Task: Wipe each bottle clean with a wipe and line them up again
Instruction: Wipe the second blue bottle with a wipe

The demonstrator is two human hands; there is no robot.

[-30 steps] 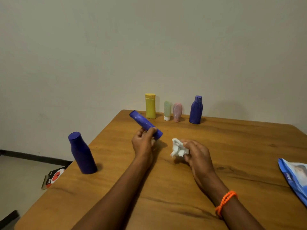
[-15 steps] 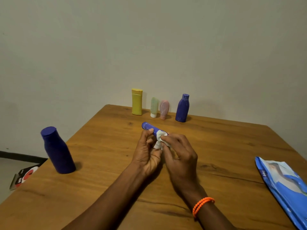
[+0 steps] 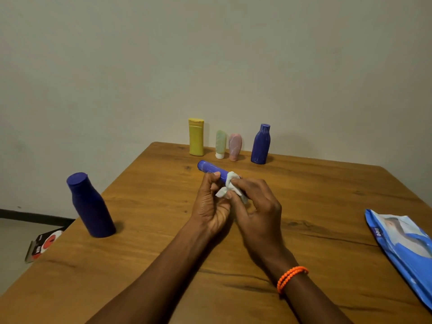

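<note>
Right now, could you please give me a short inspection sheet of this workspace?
Surface: wooden table, bare grain.
Job's things: blue tube held over the table, white wipe on it; yellow bottle, green tube, pink tube, blue bottle in a row by the wall; big blue bottle apart.
Clutter: wipes pack.
Hands: left hand grips the tube; right hand pinches the wipe.
Cables: nothing seen.
Surroundings: plain wall; carton on floor.

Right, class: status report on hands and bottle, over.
Left hand grips slim blue plastic tube. Right hand presses crumpled white wipe on it. Nothing obstructing.
</note>
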